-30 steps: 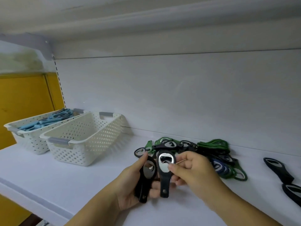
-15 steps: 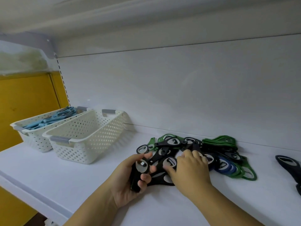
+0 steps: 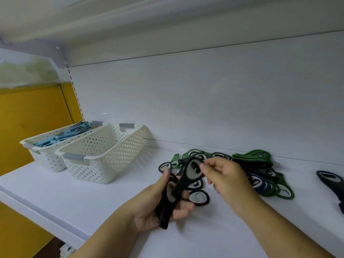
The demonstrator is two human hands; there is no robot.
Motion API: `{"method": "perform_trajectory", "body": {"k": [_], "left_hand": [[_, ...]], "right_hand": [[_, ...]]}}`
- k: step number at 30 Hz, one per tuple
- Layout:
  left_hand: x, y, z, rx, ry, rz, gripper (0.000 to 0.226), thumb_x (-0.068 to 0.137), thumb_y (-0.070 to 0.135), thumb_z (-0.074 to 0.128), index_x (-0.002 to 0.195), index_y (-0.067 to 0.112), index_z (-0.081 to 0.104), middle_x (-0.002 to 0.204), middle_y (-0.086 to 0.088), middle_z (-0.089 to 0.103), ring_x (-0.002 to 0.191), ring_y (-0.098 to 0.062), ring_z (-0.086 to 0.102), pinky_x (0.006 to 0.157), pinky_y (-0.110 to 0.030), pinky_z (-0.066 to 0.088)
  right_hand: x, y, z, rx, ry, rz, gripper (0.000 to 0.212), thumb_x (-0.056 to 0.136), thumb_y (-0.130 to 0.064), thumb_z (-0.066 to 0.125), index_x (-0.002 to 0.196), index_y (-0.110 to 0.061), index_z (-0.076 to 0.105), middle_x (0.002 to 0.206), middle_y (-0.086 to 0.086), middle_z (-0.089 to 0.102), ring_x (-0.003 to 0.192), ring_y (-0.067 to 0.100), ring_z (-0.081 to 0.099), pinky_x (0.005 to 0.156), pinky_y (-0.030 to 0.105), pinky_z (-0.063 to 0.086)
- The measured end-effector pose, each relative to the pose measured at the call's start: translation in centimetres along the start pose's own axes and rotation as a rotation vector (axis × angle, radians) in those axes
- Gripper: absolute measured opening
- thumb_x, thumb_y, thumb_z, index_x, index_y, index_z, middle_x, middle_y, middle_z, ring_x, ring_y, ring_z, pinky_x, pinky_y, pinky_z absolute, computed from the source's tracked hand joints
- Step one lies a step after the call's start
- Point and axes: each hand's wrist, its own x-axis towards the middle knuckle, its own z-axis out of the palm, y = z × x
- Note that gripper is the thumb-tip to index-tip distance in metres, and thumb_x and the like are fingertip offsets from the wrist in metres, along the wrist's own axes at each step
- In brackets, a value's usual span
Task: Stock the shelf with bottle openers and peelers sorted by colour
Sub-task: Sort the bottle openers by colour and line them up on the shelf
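On the shelf's left end: two white baskets stand side by side on the white shelf (image 3: 55, 198), their long walls touching or nearly so.
Far-left basket (image 3: 46, 161): it holds light blue peelers (image 3: 63, 136), heaped lengthwise.
Second basket (image 3: 104, 164): perforated, with grey handles, well apart from my hands.
My left hand (image 3: 154, 205): palm up just above the shelf, with thumb and fingers curled round a stack of black openers (image 3: 164, 211) whose handles point toward me.
Raised black opener (image 3: 181, 183): it is tilted, handle end down by the stack, grey metal head up between my hands.
My right hand (image 3: 227, 179): thumb and forefinger pinch the head of the raised black opener; my other fingers are loosely bent.
Loose black opener (image 3: 199, 197): it lies flat on the shelf below my hands.
Mixed pile (image 3: 255, 157): green, black and dark blue openers are heaped near the back panel, behind and to the right of my right hand.
Far right: more black openers (image 3: 329, 181) lie apart from the pile at the frame's edge.
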Motion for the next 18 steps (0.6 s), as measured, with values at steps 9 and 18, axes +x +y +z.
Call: {"method": "perform_trajectory", "body": {"k": [9, 18], "left_hand": [[-0.3, -0.4, 0.9, 0.228, -0.013, 0.226, 0.046, 0.072, 0.002, 0.062, 0.116, 0.010, 0.052, 0.068, -0.016, 0.057, 0.047, -0.025, 0.053, 0.042, -0.028, 0.046], [1.7, -0.8, 6.7, 0.579, -0.096, 0.597, 0.027, 0.086, 0.009, 0.065, 0.090, 0.032, 0.051, 0.077, -0.010, 0.063, 0.069, -0.015, 0.058, 0.068, -0.022, 0.048]], "right_hand": [[-1.4, -0.3, 1.4, -0.556, -0.015, -0.282, 0.008, 0.079, -0.034, 0.073, 0.075, -0.029, 0.067, 0.076, -0.012, 0.058, 0.071, -0.001, 0.052, 0.060, 0.013, 0.039], [-5.0, -2.0, -2.6, -0.405, -0.419, 0.117, 0.029, 0.074, -0.030, 0.075, 0.100, -0.017, 0.069, 0.071, -0.007, 0.062, 0.068, 0.003, 0.058, 0.066, 0.016, 0.046]]}}
